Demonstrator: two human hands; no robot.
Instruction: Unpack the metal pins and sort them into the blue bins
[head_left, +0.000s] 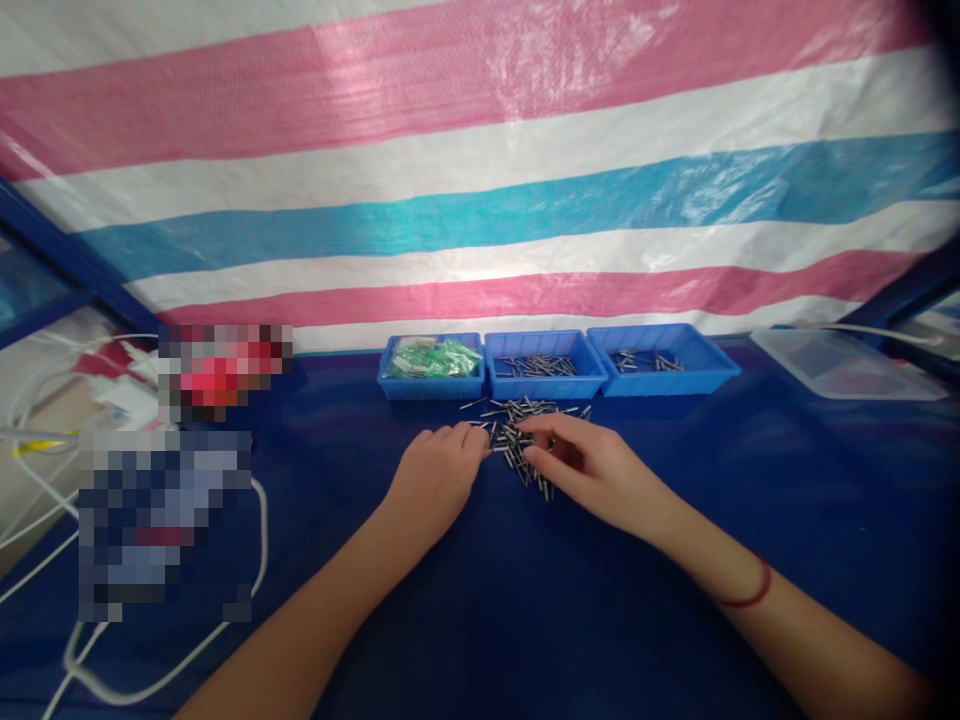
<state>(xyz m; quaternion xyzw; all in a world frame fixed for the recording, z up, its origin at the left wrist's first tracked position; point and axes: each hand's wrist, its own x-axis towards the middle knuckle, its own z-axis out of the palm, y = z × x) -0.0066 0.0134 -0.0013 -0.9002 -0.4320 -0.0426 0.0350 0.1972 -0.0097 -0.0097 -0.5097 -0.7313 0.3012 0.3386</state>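
Note:
A loose heap of several small metal pins (517, 425) lies on the dark blue table (525, 600), just in front of three blue bins. My left hand (435, 475) rests at the heap's left edge, fingers curled and pinched at the pins. My right hand (589, 465) lies over the heap's right side, fingers bent down onto the pins. What each hand holds is too small to name.
Three blue bins stand in a row at the back: the left bin (431, 385) holds green packets, the middle bin (544, 385) and the right bin (667, 375) hold metal pins. A clear tray (847, 365) sits far right. White cables (255, 560) loop at the left.

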